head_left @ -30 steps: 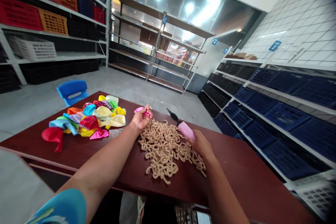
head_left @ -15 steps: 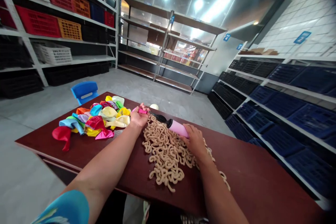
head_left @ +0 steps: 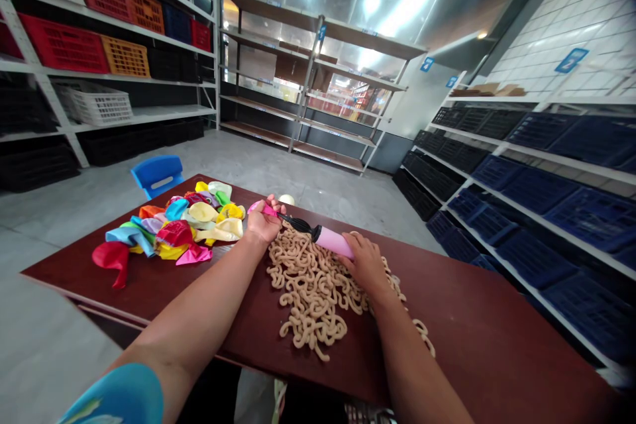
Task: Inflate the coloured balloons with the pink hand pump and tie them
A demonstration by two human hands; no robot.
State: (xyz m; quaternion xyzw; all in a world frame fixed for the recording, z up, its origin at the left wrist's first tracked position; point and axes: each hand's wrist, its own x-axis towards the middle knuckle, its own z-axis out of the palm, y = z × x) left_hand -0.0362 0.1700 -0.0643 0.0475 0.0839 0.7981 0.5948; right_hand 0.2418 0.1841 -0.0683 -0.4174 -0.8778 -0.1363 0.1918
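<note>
My left hand pinches a deflated pink balloon, part of which sticks out past the fingers. My right hand is wrapped around the pink barrel of a hand balloon pump. The pump's black tapered nozzle points at the balloon, and its tip meets the left fingers; how far it sits inside the balloon's neck I cannot tell. Beneath the pump lies a spread of beige curled pieces. Left of my left hand is a heap of loose, flat balloons in many colours.
The dark red table carries all this. A white round object shows at its far edge, and a blue chair stands behind the left end. Racks with red crates and dark blue crates flank the room; a brown-shelved rack stands behind.
The pump's nozzle tip and the balloon in my left hand have come together slightly. Both hands keep their grips. The whole view has shifted a little.
</note>
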